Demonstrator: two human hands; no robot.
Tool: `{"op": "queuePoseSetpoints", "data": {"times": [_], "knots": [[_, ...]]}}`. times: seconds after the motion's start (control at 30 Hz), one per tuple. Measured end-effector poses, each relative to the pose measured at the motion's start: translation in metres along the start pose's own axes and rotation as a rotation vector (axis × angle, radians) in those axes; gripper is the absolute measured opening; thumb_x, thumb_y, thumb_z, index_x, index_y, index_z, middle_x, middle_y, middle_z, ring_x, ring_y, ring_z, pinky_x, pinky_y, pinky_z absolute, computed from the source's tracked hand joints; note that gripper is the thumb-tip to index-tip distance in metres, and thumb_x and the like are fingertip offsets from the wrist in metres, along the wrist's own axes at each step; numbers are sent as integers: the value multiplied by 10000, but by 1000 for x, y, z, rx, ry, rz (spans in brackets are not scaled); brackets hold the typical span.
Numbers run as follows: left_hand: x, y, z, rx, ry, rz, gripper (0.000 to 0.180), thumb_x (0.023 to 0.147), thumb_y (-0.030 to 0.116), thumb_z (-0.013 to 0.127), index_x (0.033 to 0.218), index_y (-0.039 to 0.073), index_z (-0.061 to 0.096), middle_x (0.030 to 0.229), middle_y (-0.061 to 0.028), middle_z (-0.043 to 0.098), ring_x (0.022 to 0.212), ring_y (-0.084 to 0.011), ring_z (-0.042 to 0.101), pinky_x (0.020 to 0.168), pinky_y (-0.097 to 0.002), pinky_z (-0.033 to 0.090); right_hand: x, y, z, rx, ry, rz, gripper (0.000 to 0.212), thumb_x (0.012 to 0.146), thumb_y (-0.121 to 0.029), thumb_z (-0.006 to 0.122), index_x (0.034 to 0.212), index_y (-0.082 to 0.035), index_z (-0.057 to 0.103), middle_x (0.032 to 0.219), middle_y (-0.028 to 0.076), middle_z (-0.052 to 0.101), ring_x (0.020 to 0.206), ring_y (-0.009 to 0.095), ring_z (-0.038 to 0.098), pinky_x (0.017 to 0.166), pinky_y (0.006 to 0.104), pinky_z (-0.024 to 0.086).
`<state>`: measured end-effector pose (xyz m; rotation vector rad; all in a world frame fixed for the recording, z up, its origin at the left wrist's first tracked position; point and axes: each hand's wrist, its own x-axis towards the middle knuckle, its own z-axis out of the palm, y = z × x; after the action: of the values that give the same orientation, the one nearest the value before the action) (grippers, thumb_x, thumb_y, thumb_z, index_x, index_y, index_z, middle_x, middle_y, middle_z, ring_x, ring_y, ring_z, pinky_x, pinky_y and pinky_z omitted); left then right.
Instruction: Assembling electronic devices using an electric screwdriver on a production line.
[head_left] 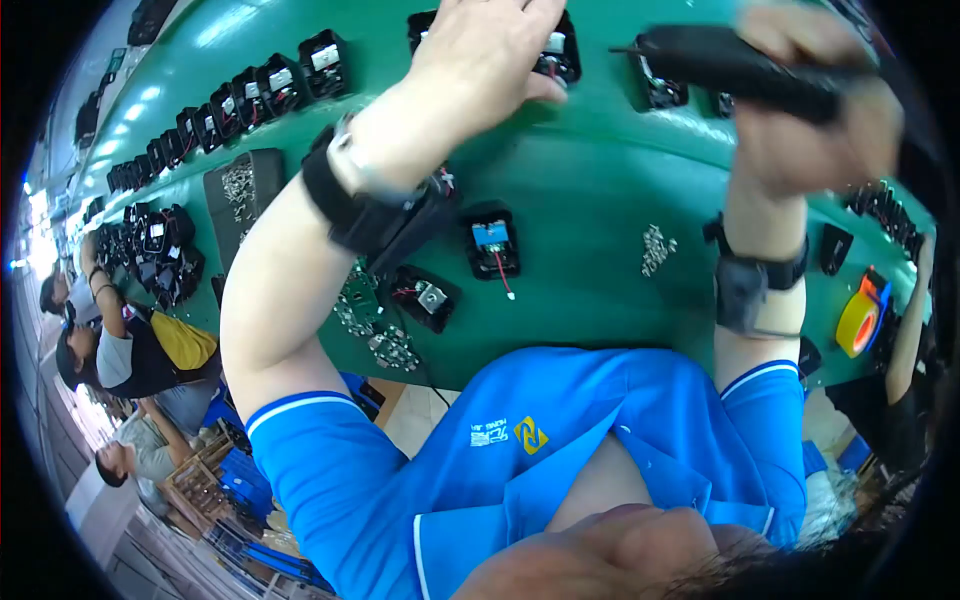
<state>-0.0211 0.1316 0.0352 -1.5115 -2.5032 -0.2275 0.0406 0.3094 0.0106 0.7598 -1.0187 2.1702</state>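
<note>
My left hand (475,60) lies palm down over black plastic housings (562,50) at the top of the view. Its thumb stands apart, while the other fingertips are cut off by the upper edge. In my right hand (820,150), blurred by motion, is a black electric screwdriver (720,65), held level with its thin bit toward the left. Below the bit sits another open housing (662,92). Nearer to me are a housing with a blue part and a red lead (491,240) and a tilted housing with a silver part (428,298).
Small metal pieces lie in a heap (655,250) on the green table (590,310). A long row of housings (250,95) runs along the left, beside a dark tray (265,170) of metal parts. At right is a yellow-orange tape roll (858,320). Co-workers (120,350) sit at left.
</note>
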Motion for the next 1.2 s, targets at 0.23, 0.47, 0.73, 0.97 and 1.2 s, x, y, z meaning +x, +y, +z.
{"op": "queuePoseSetpoints", "data": {"times": [0.23,0.47,0.73,0.97,1.2], "knots": [[-14,99,35,-484,-285,308,166,605,102,569,769,74,578,746,-39,519,763,-202,470,690,-308,376,-70,-112,-9,-392,185,-30,449,749,-347,395,1091,-64,325,731,49,478,572,157,437,509,296,344],[-12,116,67,-440,-372,347,135,622,87,527,750,99,571,711,-35,485,723,-191,463,631,-286,394,-91,-135,-10,-451,424,-38,399,705,-322,440,1009,-64,416,672,37,446,535,124,380,498,250,281],[-8,109,69,-360,-231,541,64,631,109,484,575,78,490,624,-40,458,625,-162,483,560,-265,406,-85,-137,-9,-462,341,-43,414,699,-338,439,1015,-71,418,682,27,445,533,117,382,489,248,282],[-10,98,52,-386,-205,454,136,641,75,507,770,35,499,722,-51,524,625,-170,523,571,-251,432,-76,-133,-9,-405,252,-54,478,707,-336,463,1085,-75,331,706,44,446,541,135,413,472,259,316],[-3,111,17,-1235,-26,-191,331,632,21,605,936,27,474,709,-39,547,653,-115,530,616,-228,439,-49,-138,11,-95,315,-119,515,690,-358,497,1058,-19,375,695,34,432,555,115,392,482,239,292]]}}
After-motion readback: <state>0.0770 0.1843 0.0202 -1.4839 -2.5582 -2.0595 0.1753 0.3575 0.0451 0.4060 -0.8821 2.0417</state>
